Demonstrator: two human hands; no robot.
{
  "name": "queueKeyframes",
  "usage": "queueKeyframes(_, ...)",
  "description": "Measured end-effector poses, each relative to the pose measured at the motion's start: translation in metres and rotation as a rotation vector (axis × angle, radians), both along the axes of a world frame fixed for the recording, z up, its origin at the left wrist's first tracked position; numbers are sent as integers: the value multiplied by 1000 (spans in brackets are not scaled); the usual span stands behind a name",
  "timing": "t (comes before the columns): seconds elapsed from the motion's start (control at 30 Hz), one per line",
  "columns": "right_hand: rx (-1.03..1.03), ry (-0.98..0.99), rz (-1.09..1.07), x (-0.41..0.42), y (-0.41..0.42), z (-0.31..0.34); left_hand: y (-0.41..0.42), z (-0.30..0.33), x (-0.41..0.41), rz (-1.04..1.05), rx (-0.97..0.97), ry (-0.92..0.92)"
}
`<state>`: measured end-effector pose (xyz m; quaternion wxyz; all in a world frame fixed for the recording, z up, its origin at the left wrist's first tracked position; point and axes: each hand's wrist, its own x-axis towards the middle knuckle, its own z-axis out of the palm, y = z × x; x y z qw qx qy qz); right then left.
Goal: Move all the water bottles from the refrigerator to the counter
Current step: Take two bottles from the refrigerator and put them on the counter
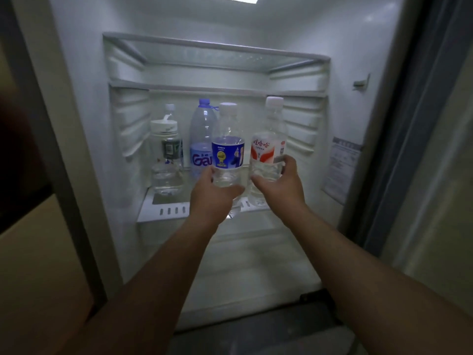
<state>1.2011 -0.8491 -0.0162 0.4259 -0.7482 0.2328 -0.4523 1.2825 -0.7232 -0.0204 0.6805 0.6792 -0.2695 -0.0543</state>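
Water bottles: four visible on refrigerator shelf point(163, 212). Your left hand point(213, 194) grips blue-label bottle point(227, 152) low on body; right hand point(277, 184) grips red-label bottle point(267, 149), just right of it. Both upright, long axis vertical. Tall bottle point(202, 139) and white-lid bottle point(165, 155) stand left of blue-label bottle, nearer left hand.

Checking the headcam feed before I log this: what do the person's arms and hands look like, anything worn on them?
Both forearms are bare right up to the frame's bottom edge, so no sleeves show. The left hand and right hand wear no gloves; no watch, bracelet or ring shows.
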Motion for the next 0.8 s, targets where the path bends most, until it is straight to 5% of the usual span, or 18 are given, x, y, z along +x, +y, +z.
queueKeyframes(0.8, -1, -25, 298, -170, 77, -1, 102, 5, -179, 126, -14, -25)
